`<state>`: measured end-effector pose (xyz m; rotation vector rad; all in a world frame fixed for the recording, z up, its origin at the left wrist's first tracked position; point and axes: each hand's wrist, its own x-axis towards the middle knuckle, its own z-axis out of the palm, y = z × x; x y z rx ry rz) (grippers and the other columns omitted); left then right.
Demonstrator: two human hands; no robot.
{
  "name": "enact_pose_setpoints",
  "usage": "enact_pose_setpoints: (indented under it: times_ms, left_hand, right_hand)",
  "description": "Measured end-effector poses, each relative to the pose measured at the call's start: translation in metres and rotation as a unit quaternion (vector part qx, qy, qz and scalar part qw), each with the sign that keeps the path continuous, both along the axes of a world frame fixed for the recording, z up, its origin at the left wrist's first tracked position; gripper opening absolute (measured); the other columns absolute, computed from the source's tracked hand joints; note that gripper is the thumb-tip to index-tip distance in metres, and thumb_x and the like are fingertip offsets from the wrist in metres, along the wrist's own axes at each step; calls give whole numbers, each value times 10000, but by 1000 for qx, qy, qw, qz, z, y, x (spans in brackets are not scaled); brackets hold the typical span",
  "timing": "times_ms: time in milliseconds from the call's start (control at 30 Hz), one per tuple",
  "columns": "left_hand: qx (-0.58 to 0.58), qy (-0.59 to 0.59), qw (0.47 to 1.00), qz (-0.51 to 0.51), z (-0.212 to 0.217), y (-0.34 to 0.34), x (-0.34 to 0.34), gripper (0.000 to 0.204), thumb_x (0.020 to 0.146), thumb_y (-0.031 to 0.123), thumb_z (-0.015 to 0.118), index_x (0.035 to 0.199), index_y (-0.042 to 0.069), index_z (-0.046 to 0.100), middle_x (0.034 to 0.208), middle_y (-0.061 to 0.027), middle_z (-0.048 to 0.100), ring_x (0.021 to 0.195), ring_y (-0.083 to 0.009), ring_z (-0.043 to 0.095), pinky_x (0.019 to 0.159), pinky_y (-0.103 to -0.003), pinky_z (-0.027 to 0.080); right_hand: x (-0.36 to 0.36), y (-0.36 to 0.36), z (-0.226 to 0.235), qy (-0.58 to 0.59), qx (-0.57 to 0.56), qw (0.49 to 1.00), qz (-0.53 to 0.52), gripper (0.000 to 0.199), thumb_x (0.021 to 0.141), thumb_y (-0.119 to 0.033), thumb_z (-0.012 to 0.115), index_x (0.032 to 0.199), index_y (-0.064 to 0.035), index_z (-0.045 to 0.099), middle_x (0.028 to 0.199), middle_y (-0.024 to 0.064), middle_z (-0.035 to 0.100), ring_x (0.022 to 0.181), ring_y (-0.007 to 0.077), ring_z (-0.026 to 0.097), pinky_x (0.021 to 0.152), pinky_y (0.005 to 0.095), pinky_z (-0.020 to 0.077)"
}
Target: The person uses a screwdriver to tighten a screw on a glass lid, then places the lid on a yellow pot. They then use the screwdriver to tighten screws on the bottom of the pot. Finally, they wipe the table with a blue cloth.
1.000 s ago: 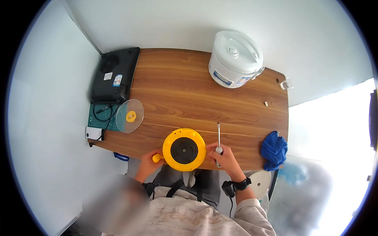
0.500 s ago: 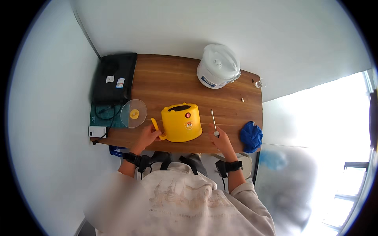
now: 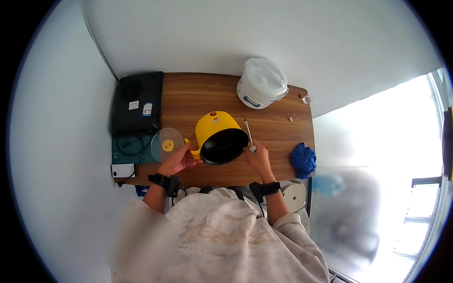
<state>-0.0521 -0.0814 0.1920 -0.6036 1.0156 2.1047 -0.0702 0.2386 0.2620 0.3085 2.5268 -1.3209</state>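
Observation:
A yellow electric cooking pot (image 3: pixel 206 130) is tipped over, its round black inside (image 3: pixel 225 147) facing me. My left hand (image 3: pixel 178 160) is closed on the pot's yellow side handle (image 3: pixel 194 151). On the other side, my right hand (image 3: pixel 257 156) grips a screwdriver (image 3: pixel 249 131) whose shaft points away from me. Fingers of that hand also reach the pot's right rim. Left of the pot lies a clear lid (image 3: pixel 167 133) with a yellow knob, close to my left hand. The pot's underside is hidden.
A white lidded rice cooker (image 3: pixel 262 84) stands at the back right. On the left are a flat black appliance (image 3: pixel 138 109), a green cutting mat (image 3: pixel 123 153), a black cable and a white box (image 3: pixel 123 170). A blue cloth (image 3: pixel 303 160) and a small glass (image 3: pixel 308 98) sit at the right edge.
The pot has turned so that its black inside faces me; before, its yellow outside showed. My right hand has moved left to the rim, still with the screwdriver.

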Motion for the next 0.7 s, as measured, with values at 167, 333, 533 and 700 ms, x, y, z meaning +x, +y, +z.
enact_pose_setpoints:
  times_ms: [167,333,533,700]
  left_hand:
    - [32,-39,997,56,-26,-10,-13,447,1044,431,490,1236,39,585,1083,-158,705,957,-254,726,779,-287,611]
    - [23,-55,996,72,-47,-17,-20,458,1020,454,534,1222,46,591,1066,-150,710,958,-262,724,779,-313,614]
    - [-13,-46,989,143,-40,-9,-56,400,990,475,557,1114,99,606,930,-54,690,836,-176,697,714,-258,585]
    - [34,-80,980,178,-53,-36,-121,384,974,504,560,1064,133,599,837,-1,626,746,-125,634,654,-230,564]
  right_hand:
    - [-21,-9,-40,151,65,985,42,256,838,-124,677,1083,-53,669,808,220,670,798,411,669,684,447,514]
    - [-57,-13,-46,107,64,987,97,344,816,-134,668,1158,-91,681,898,211,707,871,416,676,761,464,539]
    - [-125,-27,-61,72,88,985,129,364,798,-169,684,1155,-95,691,936,203,713,924,419,665,790,490,539]
    - [-192,-61,-67,69,63,984,154,366,797,-184,678,1154,-105,696,944,202,717,938,420,665,810,497,545]
